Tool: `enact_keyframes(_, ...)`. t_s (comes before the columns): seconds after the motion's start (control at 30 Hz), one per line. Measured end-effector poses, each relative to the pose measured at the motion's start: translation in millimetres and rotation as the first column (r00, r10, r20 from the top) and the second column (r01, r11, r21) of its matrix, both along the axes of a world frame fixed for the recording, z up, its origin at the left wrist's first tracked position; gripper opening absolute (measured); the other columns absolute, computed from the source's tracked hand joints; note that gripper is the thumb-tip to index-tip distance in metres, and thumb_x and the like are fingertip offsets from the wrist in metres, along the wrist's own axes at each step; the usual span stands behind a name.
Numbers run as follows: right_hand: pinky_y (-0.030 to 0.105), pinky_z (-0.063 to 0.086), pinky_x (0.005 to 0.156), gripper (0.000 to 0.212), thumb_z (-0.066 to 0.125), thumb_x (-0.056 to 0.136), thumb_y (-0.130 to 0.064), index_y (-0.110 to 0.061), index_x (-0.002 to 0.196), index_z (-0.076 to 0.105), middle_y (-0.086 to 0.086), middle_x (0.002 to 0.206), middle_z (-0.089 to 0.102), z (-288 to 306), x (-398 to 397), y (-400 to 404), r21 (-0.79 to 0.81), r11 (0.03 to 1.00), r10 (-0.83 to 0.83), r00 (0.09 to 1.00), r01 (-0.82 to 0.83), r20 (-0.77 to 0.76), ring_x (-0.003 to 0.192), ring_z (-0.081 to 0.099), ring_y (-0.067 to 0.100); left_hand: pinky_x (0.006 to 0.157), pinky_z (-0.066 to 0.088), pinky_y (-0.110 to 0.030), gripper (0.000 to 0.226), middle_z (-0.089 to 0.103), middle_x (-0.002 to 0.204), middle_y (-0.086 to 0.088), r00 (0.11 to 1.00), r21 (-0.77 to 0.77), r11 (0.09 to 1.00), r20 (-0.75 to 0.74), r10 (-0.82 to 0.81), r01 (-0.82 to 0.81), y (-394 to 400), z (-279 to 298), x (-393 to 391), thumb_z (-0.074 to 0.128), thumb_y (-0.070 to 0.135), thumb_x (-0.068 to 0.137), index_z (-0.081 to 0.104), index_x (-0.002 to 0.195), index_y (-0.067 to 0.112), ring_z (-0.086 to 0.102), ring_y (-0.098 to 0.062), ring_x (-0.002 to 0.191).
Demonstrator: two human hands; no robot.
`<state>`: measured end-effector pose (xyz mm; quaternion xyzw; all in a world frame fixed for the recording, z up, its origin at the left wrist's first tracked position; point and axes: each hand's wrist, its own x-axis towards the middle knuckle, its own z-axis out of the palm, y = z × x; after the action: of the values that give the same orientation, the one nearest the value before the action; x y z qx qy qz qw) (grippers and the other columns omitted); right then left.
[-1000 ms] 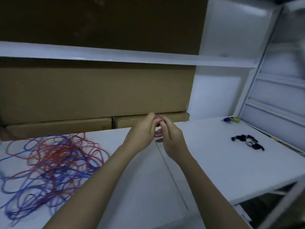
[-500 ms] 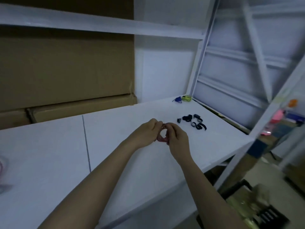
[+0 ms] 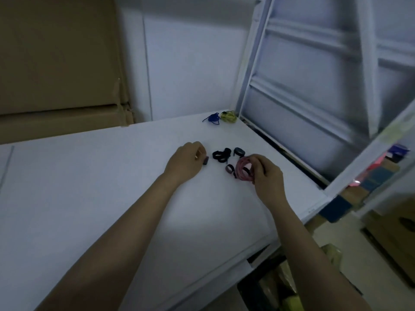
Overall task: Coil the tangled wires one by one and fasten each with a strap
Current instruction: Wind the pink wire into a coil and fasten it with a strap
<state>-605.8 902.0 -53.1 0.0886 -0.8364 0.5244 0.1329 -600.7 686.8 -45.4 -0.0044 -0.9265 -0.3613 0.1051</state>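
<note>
My right hand [image 3: 266, 172] grips a small red wire coil [image 3: 243, 168] just above the white table [image 3: 112, 187]. My left hand [image 3: 187, 161] hovers left of it, fingers curled, pinching a dark strap [image 3: 205, 160] at its fingertips. Several black straps [image 3: 222, 154] lie in a loose pile between and behind the two hands. One more strap [image 3: 229, 169] lies right beside the red coil. A coiled blue wire [image 3: 213, 118] and a coiled yellow wire [image 3: 229, 115] rest at the table's far right corner. The tangled wires are out of view.
Brown cardboard boxes [image 3: 58, 63] stand along the back left. A white metal frame [image 3: 249, 63] rises at the table's right edge, with the table's front right edge [image 3: 314, 212] close to my right arm. Boxes and clutter [image 3: 386, 232] sit on the floor at right.
The view swung right, away from the tangled wires. My hands separated: the right carried the red coil to the strap pile, and the left moved to a strap.
</note>
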Motion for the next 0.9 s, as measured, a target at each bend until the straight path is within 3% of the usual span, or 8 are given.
enact_keyframes(0.1, 0.017, 0.041, 0.060, 0.024, 0.042, 0.101, -0.011, -0.013, 0.099, 0.066, -0.010, 0.074, 0.059, -4.7, -32.9, 20.8, -0.057, 0.998, -0.026, 0.999, 0.027, 0.023, 0.059, 0.050, 0.001, 0.070, 0.044, -0.027, 0.016, 0.056, 0.095, -0.006, 0.997, -0.017, 1.000, -0.077, -0.004, 0.002, 22.3, -1.9, -22.7, 0.050, 0.018, 0.097, 0.063, 0.103, 0.011, 0.055, -0.018, 0.083)
enact_keyframes(0.2, 0.023, 0.041, 0.059, 0.024, 0.042, 0.101, -0.015, -0.014, 0.098, 0.065, -0.006, 0.071, 0.058, -9.9, -61.9, 35.2, -0.073, 0.997, -0.014, 0.998, 0.018, 0.054, 0.059, 0.049, 0.008, 0.074, 0.047, -0.032, 0.015, 0.056, 0.093, -0.006, 0.997, -0.059, 0.998, -0.079, -0.025, 0.021, 42.3, -4.6, -40.0, 0.052, 0.018, 0.096, 0.066, 0.101, 0.012, 0.053, -0.020, 0.085)
enact_keyframes(0.43, 0.025, 0.038, 0.062, 0.026, 0.040, 0.101, -0.019, -0.014, 0.087, 0.062, -0.005, 0.068, 0.053, -6.3, -135.9, 39.5, -0.105, 0.987, 0.134, 0.981, -0.120, 0.137, 0.060, 0.046, 0.007, 0.083, 0.046, -0.038, 0.016, 0.058, 0.097, -0.008, 0.997, -0.162, 0.984, -0.002, 0.076, -0.075, 70.1, -8.0, -62.6, 0.057, 0.020, 0.094, 0.069, 0.103, 0.014, 0.053, -0.027, 0.095)
enact_keyframes(0.63, 0.025, 0.041, 0.063, 0.024, 0.043, 0.101, -0.019, -0.015, 0.086, 0.062, -0.006, 0.068, 0.056, -5.0, -171.5, 20.9, -0.076, 0.930, 0.368, 0.919, -0.361, 0.144, 0.062, 0.049, 0.007, 0.080, 0.045, -0.037, 0.016, 0.056, 0.093, -0.004, 0.976, -0.197, 0.958, 0.023, 0.216, -0.208, 90.2, -7.0, -65.1, 0.058, 0.021, 0.093, 0.069, 0.103, 0.015, 0.052, -0.028, 0.092)
enact_keyframes(0.9, 0.017, 0.044, 0.069, 0.020, 0.046, 0.100, -0.018, -0.015, 0.091, 0.064, -0.006, 0.073, 0.060, -17.9, -163.6, 10.5, -0.139, 0.856, 0.514, 0.845, -0.497, 0.145, 0.069, 0.054, 0.006, 0.071, 0.042, -0.031, 0.013, 0.056, 0.084, 0.001, 0.938, -0.149, 0.927, -0.019, 0.345, -0.344, 91.7, -10.1, -32.1, 0.060, 0.020, 0.093, 0.070, 0.099, 0.014, 0.054, -0.020, 0.079)
